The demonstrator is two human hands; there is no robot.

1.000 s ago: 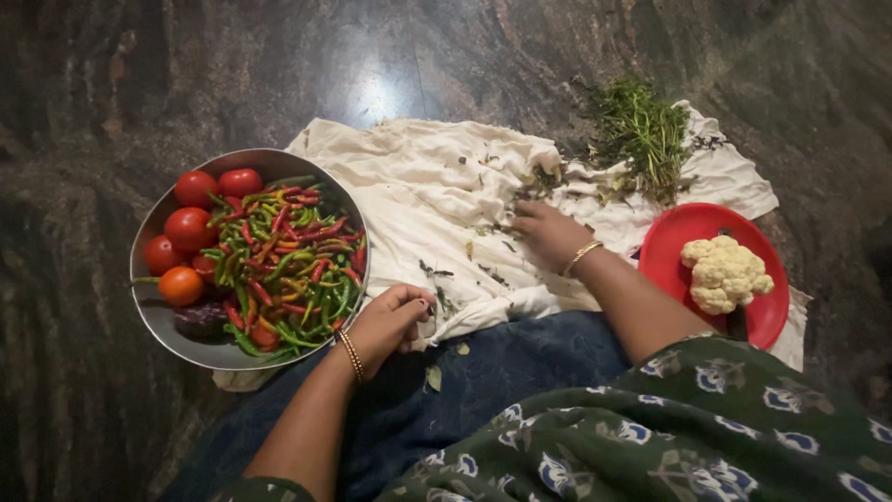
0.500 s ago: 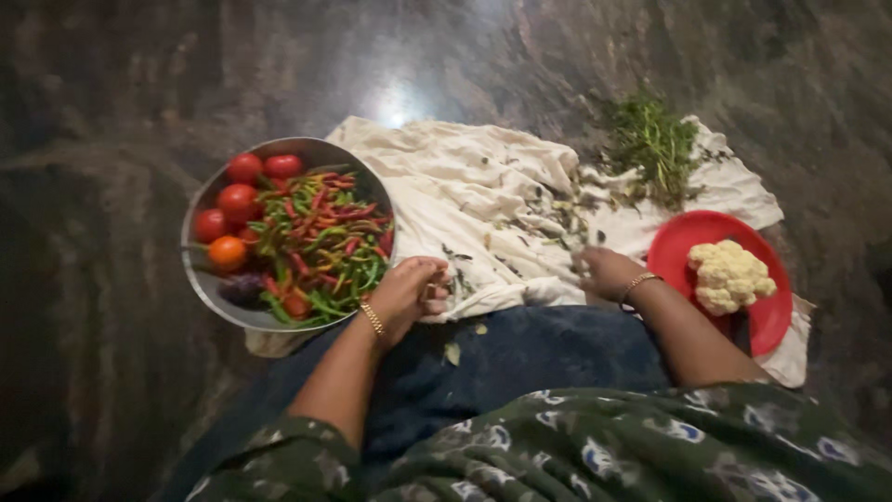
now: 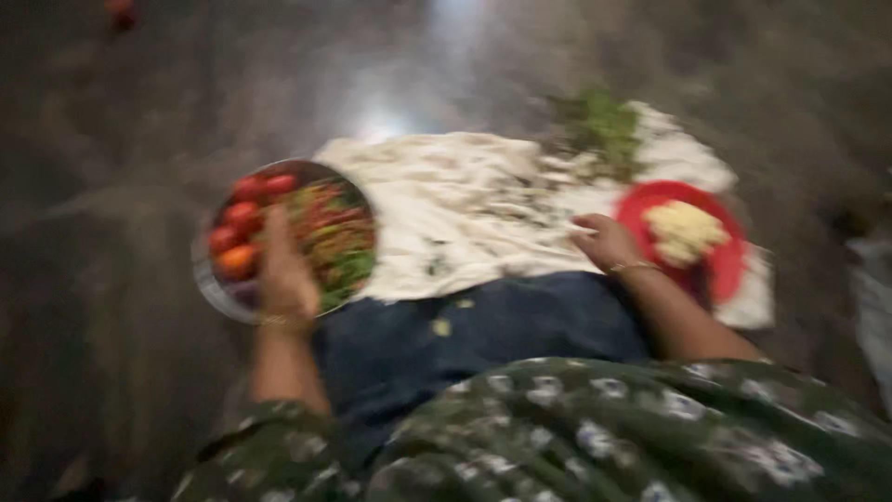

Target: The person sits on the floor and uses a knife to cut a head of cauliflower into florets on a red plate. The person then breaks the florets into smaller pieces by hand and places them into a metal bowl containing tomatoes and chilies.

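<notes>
Since a moment ago the left hand (image 3: 283,270) has moved over the steel bowl (image 3: 209,284) of tomatoes and chillies, its grip blurred beyond telling, while the right hand (image 3: 609,244) rests released on the white cloth (image 3: 465,204).

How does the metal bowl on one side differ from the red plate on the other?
The metal bowl is grey, deep-walled and heaped with red tomatoes and mixed red and green vegetables; the red plate is flat and carries one pale lump of cauliflower. The left hand lies over the bowl, while the right hand rests on the white cloth beside the plate. Both are round and hold food.
</notes>
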